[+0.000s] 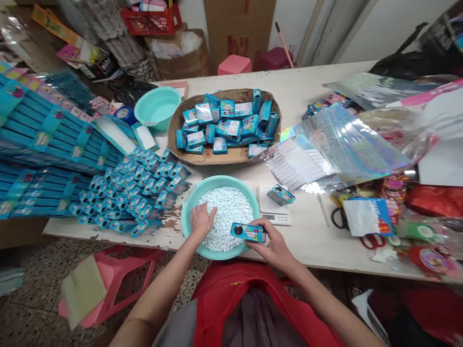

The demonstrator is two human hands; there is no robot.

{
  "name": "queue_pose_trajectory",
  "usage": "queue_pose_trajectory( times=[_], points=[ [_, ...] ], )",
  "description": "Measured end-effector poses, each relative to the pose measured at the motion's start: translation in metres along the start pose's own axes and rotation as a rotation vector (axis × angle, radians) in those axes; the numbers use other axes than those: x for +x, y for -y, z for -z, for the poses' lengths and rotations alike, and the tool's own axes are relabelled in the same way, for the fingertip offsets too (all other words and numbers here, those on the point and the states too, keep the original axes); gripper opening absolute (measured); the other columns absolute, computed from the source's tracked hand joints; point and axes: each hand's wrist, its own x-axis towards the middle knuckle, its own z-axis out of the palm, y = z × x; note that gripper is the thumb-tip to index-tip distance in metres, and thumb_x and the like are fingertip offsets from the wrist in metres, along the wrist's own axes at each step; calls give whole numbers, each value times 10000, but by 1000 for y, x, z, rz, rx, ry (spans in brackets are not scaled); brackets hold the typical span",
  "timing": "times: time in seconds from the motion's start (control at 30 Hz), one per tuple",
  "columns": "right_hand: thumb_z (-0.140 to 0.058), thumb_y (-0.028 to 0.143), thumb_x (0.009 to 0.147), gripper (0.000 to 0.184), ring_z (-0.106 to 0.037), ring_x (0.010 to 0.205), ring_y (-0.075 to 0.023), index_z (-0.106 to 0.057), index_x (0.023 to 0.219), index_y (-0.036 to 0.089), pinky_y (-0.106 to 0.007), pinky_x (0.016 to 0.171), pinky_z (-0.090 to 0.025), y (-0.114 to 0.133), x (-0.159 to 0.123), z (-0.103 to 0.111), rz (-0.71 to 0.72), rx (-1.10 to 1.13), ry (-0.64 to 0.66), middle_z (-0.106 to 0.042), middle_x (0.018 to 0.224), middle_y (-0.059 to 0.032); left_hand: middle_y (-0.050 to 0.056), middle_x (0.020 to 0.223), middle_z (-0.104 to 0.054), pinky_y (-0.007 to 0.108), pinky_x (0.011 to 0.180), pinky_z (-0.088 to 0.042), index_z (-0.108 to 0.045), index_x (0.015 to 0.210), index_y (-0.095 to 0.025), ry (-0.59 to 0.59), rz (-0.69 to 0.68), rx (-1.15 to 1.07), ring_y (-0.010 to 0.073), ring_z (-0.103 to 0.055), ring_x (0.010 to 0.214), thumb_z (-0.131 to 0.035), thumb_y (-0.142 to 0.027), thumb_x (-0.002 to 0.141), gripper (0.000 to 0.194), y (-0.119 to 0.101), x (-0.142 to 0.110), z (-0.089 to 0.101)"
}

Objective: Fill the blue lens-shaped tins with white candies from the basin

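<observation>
A turquoise basin (185,212) full of small white candies (233,205) sits at the table's front edge. My left hand (202,222) rests on the candies at the basin's left side, thumb apart from the fingers, with nothing visible in its grasp. Over the basin's right rim, my right hand (269,243) grips a small blue candy box (249,232) between thumb and fingers. A dark round hole shows at the left end of its printed top. Another blue box (281,194) with a similar hole stands on a white digital scale (277,218) just right of the basin.
A cut-down cardboard box (224,158) of blue candy boxes lies behind the basin. Many upright boxes (126,193) crowd the left, beside stacked blue packs (43,140) and an empty turquoise bowl (158,107). Shiny plastic sheets (347,140) and scissors (339,218) lie rightward.
</observation>
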Motion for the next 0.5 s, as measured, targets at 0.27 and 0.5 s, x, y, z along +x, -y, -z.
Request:
queue_pose_trajectory(
  times=[0.27,0.5],
  points=[
    [-749,434,658,465,-643,743,-186,-518,1006,232,-347,719,-553,-4,-31,-33,-536,669,-145,-662,822,6,215,1269,-518,504,1006,-318,-567,1152,-162,7,117,115,397,-416,1252,-511,-581,787,558,-4,21,-49],
    [-742,479,653,427,-622,731,-187,-571,938,211,-330,681,-538,-1,-6,-17,-441,421,-216,-660,822,-12,108,882,-683,396,792,-495,-608,870,-178,135,266,-806,268,-644,880,-723,-462,595,412,-15,26,-47]
  ],
)
